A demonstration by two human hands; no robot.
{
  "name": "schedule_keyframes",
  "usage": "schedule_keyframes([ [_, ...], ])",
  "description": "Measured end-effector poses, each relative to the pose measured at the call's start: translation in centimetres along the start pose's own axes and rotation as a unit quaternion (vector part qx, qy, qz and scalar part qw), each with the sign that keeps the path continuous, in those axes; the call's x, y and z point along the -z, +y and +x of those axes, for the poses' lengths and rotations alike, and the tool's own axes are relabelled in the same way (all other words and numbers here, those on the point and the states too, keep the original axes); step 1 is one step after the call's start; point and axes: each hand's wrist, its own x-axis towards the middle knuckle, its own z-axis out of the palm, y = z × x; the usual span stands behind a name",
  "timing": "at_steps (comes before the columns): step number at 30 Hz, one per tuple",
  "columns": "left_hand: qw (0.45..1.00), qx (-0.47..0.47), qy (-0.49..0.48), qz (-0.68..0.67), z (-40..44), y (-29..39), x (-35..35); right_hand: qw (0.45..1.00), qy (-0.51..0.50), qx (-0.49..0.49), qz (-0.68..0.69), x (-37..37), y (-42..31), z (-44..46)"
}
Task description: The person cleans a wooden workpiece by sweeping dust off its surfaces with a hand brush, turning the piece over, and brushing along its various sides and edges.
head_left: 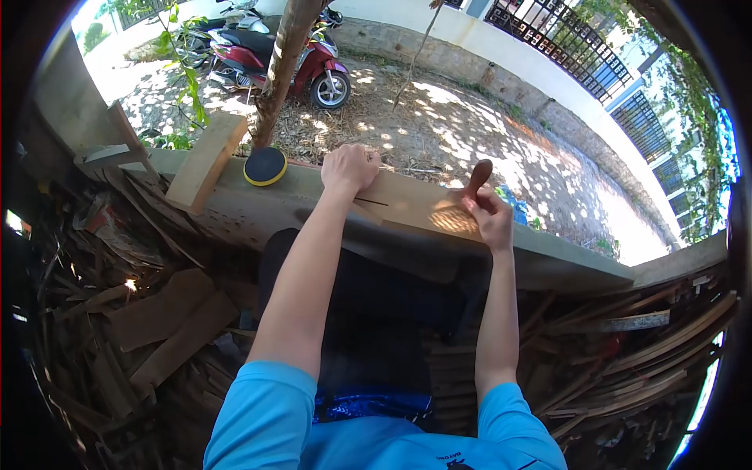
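Note:
A light wooden board point(407, 200) lies along the ledge in front of me, with a thin dark line on its face. My left hand point(350, 168) is closed at the board's left part, its fingers curled over and mostly hidden from this side. Near the right end, my right hand point(492, 219) pinches a tool with a rounded brown wooden handle point(479, 174) that points up and away. The tool's lower part meets a brightly dappled patch on the board, and its exact kind is unclear. A round black-and-yellow pad point(265, 167) sits left of my left hand.
A thick wooden block point(205, 164) leans on the grey ledge point(564, 254) at left, near a tree trunk point(278, 74). Scrap wood point(168, 313) is heaped below left, with stacked strips point(634, 360) at right. A red motorbike point(313, 66) stands in the yard beyond.

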Motion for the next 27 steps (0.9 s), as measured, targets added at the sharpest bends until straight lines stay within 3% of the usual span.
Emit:
schedule_keyframes([
  [2,1.000,0.004,0.007,-0.003,-0.1,0.1,0.1,0.989,-0.077,-0.077,0.099,-0.4,-2.3,-1.2],
  [3,1.000,0.005,0.010,-0.003,-0.1,0.1,0.1,0.987,-0.137,-0.065,0.053,0.4,-2.3,-1.4],
  [6,1.000,0.009,0.009,-0.006,-0.2,0.2,0.0,0.946,-0.273,-0.141,0.104,1.8,-5.3,-1.8],
  [7,1.000,0.011,0.009,-0.006,-0.1,0.1,0.0,0.946,-0.273,-0.140,0.107,1.9,-5.6,-1.7],
  [10,1.000,0.017,-0.007,-0.001,-0.3,0.4,0.5,0.968,-0.137,-0.164,0.129,2.1,-3.1,-0.8],
  [11,1.000,0.009,-0.005,-0.002,-0.3,0.3,0.2,0.979,-0.091,-0.124,0.138,1.9,-1.6,-0.3],
  [14,1.000,-0.004,-0.002,-0.003,-0.1,0.0,0.0,0.990,0.071,0.069,-0.101,1.2,-0.3,0.5],
  [15,1.000,-0.002,-0.008,-0.002,-0.1,0.1,0.1,0.978,0.125,0.089,-0.143,1.3,-0.1,0.5],
  [18,1.000,0.002,-0.014,0.000,-0.1,0.1,0.4,0.969,0.157,0.119,-0.149,1.3,0.3,0.3],
  [22,1.000,-0.003,-0.007,0.001,0.0,0.1,0.0,0.991,0.017,-0.065,-0.116,1.6,-1.9,-1.4],
  [26,1.000,0.012,-0.012,-0.001,0.2,0.0,-0.3,0.986,-0.152,-0.034,-0.056,2.6,-5.1,-2.6],
  [27,1.000,0.011,0.001,-0.008,0.2,-0.1,-0.6,0.977,-0.195,-0.076,-0.033,3.2,-5.6,-2.7],
])
